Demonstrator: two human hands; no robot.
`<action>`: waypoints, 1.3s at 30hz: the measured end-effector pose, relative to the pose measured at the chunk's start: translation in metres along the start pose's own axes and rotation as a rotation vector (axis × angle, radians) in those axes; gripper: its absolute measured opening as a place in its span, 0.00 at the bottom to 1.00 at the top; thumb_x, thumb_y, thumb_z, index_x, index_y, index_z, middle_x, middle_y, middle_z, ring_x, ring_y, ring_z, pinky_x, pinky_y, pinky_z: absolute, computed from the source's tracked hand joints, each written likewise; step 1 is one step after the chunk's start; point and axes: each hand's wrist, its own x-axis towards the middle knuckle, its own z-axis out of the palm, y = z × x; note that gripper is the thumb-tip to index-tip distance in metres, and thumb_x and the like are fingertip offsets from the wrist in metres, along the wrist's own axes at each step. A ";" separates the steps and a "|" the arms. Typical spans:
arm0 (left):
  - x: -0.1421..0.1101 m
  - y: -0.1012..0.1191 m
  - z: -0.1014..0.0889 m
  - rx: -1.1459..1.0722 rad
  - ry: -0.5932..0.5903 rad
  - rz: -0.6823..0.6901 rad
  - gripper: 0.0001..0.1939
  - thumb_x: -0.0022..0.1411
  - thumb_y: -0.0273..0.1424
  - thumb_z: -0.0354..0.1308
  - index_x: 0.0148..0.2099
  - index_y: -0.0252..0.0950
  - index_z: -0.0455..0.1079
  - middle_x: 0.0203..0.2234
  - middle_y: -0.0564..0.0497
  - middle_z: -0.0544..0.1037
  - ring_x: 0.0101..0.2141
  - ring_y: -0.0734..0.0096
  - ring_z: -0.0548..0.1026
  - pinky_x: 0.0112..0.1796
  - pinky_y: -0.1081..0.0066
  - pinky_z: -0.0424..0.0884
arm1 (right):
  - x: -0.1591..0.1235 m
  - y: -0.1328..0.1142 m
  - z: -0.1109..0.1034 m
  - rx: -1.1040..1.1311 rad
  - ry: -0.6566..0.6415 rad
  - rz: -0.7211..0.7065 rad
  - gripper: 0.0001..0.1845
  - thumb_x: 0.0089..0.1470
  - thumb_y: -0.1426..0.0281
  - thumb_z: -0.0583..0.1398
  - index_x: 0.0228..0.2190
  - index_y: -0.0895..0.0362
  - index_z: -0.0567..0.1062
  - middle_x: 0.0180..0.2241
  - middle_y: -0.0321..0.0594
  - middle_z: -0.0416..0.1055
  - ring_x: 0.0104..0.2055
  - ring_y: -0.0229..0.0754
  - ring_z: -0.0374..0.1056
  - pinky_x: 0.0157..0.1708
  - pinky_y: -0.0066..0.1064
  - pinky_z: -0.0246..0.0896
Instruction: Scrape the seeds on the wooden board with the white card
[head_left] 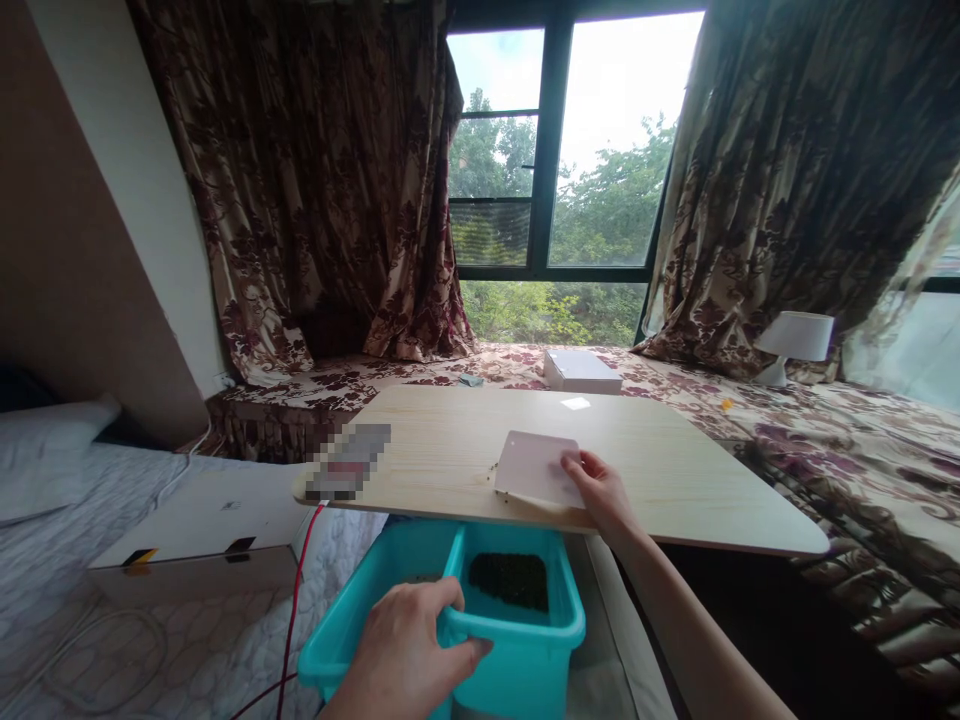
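Observation:
My right hand (600,490) grips the right edge of a thin, pale pink rectangular sheet (536,465) with rounded corners, perhaps a plastic scraper. The sheet is at the near edge of a light wooden tabletop (442,430). A few small dark specks (495,480) lie beside its left edge. Below the table edge stands a turquoise two-compartment bin (517,640). My left hand (412,640) holds its near rim at the divider, with thumb and fingers around it. Dark, fine-grained material (510,580) lies in the right compartment; my left hand partly hides the left compartment.
A blurred-out flat device (349,462) with a red cable (300,580) lies at the table's left end. On the bed at left is a white box (202,520). Behind the table, another white box (583,370) and a lamp (796,338) stand on the patterned window ledge.

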 end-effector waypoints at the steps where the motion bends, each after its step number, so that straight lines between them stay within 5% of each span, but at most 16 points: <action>1: 0.000 0.000 0.000 -0.003 -0.001 -0.001 0.05 0.50 0.35 0.56 0.27 0.40 0.65 0.25 0.56 0.72 0.32 0.69 0.70 0.31 0.75 0.56 | 0.000 0.000 0.001 0.010 -0.008 0.007 0.20 0.37 0.57 0.64 0.31 0.57 0.76 0.28 0.42 0.78 0.30 0.44 0.72 0.27 0.29 0.64; 9: -0.001 0.000 -0.001 -0.002 0.009 -0.003 0.05 0.51 0.35 0.55 0.27 0.40 0.64 0.24 0.56 0.72 0.32 0.69 0.70 0.30 0.75 0.56 | -0.014 -0.013 -0.011 0.023 -0.226 0.109 0.21 0.36 0.57 0.66 0.30 0.58 0.77 0.28 0.42 0.77 0.28 0.43 0.72 0.26 0.30 0.64; 16: 0.005 0.004 0.002 0.059 -0.021 -0.044 0.06 0.48 0.35 0.58 0.30 0.41 0.68 0.28 0.54 0.75 0.36 0.64 0.71 0.35 0.73 0.59 | -0.014 -0.015 -0.029 0.076 0.103 0.010 0.21 0.36 0.58 0.66 0.33 0.57 0.76 0.28 0.42 0.78 0.29 0.46 0.73 0.27 0.32 0.67; 24: 0.006 0.008 0.001 0.068 -0.054 -0.039 0.07 0.48 0.36 0.57 0.31 0.41 0.69 0.29 0.54 0.76 0.37 0.65 0.71 0.36 0.73 0.59 | -0.019 -0.003 -0.007 0.016 0.051 -0.072 0.24 0.36 0.55 0.65 0.33 0.58 0.75 0.28 0.44 0.78 0.30 0.47 0.74 0.27 0.32 0.68; 32: 0.006 0.006 0.005 0.053 -0.048 -0.030 0.07 0.48 0.36 0.58 0.31 0.41 0.69 0.29 0.54 0.75 0.36 0.64 0.71 0.35 0.73 0.59 | -0.007 -0.010 -0.023 -0.075 0.167 -0.124 0.21 0.39 0.59 0.62 0.34 0.59 0.74 0.28 0.44 0.77 0.30 0.45 0.73 0.28 0.32 0.67; 39: 0.006 0.005 0.007 0.064 -0.054 -0.039 0.05 0.49 0.35 0.58 0.30 0.41 0.68 0.28 0.55 0.75 0.36 0.65 0.71 0.34 0.74 0.57 | -0.004 -0.013 -0.008 -0.075 0.105 -0.149 0.19 0.41 0.60 0.61 0.34 0.60 0.74 0.30 0.45 0.77 0.30 0.44 0.73 0.27 0.30 0.65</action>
